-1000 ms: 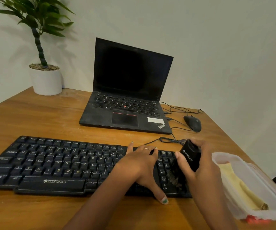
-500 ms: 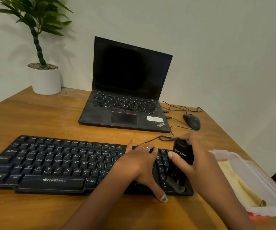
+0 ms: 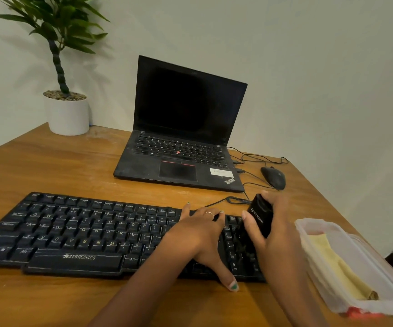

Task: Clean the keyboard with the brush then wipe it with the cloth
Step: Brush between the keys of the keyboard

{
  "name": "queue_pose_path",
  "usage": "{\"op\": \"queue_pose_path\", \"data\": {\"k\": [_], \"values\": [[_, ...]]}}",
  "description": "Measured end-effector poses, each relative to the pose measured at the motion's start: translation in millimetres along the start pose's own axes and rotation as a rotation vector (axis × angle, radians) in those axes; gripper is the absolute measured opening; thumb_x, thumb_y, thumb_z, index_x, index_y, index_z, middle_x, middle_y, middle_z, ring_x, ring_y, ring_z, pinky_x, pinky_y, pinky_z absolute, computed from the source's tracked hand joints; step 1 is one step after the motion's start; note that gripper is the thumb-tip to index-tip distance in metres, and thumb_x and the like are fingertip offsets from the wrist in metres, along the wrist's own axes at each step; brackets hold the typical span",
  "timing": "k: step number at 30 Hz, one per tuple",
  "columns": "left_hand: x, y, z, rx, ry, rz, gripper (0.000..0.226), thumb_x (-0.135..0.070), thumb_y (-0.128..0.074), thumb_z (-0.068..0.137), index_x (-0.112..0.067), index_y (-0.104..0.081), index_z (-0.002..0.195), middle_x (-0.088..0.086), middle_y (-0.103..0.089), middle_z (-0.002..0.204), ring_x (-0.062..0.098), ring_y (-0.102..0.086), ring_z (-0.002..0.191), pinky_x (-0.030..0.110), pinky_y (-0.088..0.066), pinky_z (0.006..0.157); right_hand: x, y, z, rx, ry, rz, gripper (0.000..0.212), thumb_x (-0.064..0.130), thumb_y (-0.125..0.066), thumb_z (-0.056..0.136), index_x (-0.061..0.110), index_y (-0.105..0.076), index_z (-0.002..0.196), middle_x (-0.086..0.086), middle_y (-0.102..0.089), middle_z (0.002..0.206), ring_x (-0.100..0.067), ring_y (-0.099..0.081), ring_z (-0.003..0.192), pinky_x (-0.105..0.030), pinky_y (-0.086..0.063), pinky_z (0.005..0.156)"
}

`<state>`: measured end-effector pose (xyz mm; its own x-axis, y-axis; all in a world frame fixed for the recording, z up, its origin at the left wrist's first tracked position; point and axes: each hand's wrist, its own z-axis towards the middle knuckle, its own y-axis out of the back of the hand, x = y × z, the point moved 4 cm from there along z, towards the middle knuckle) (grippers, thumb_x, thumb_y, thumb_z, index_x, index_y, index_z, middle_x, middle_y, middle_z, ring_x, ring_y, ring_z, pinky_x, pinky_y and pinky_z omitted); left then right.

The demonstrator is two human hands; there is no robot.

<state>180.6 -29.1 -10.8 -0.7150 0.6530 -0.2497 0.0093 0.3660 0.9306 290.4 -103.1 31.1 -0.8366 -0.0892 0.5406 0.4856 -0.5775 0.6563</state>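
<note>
Head view: black Zebronics keyboard (image 3: pixel 77 234) sits along the wooden desk's (image 3: pixel 49 166) near edge. Left hand (image 3: pixel 200 237) lies flat on its right half, fingers straight. Right hand (image 3: pixel 278 234) grips a black brush (image 3: pixel 259 218) over the numpad. Yellow cloth (image 3: pixel 339 265) lies inside a clear plastic tub (image 3: pixel 379 300) at the right edge. Beyond are a black laptop (image 3: pixel 181 138), black mouse (image 3: pixel 273 177) and potted plant (image 3: pixel 65 109).

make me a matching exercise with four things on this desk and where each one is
Things:
1. brush
2. yellow cloth
3. mouse
4. potted plant

Places:
A. far left corner of the desk
B. inside the clear plastic container
C. in the right hand, over the keyboard's right end
D. right of the laptop

Pairs: 1-C, 2-B, 3-D, 4-A
</note>
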Motion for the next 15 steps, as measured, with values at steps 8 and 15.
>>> {"op": "queue_pose_path", "data": {"k": [8, 15], "values": [[0, 1, 1, 0.005, 0.003, 0.007, 0.132, -0.073, -0.07, 0.065, -0.016, 0.01, 0.154, 0.003, 0.009, 0.162, 0.022, 0.013, 0.148, 0.054, 0.021, 0.112, -1, 7, 13, 0.06, -0.012, 0.041, 0.035, 0.036, -0.059, 0.086, 0.043, -0.031, 0.107, 0.023, -0.051, 0.086, 0.006, -0.053, 0.079, -0.015, -0.044, 0.061], [0, 1, 1, -0.008, -0.008, 0.008, 0.131, -0.072, -0.07, 0.066, -0.016, 0.01, 0.154, 0.004, 0.008, 0.162, 0.023, 0.013, 0.148, 0.054, 0.022, 0.111, -8, 1, 22, 0.275, -0.044, -0.048, 0.035, 0.04, -0.057, 0.086, 0.042, -0.029, 0.107, 0.021, -0.049, 0.086, -0.002, -0.054, 0.081, -0.018, -0.048, 0.063]]}}
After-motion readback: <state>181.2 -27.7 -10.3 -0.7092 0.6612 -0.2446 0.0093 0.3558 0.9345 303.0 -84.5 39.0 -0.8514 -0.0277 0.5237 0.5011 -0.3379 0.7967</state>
